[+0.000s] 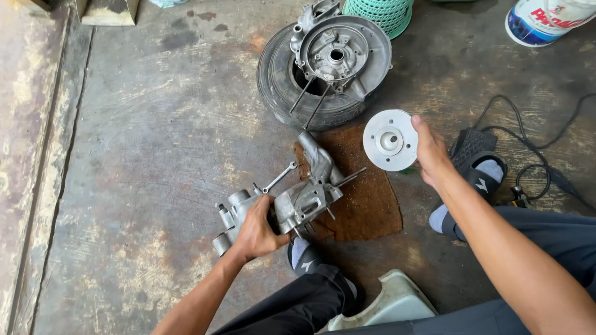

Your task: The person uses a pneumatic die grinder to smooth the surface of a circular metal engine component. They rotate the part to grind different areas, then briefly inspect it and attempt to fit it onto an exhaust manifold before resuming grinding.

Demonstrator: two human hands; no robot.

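Note:
My left hand (257, 232) grips a grey cast-metal engine casing (292, 198) that lies on the concrete floor, its far end resting on a brown mat (366, 198). Long studs stick out of the casing toward the right. My right hand (431, 152) holds a round, pale grey metal disc (390, 140) by its rim, lifted above the mat's far right corner. The disc has a raised hub in the middle and small holes around it.
A small tyre (279, 87) lies flat beyond the mat with another engine casing half (340, 53) on top. A spanner (279, 177) lies beside the held casing. A black cable (540, 149) runs at the right. A white tub (546, 18) and a green basket (382, 12) stand behind.

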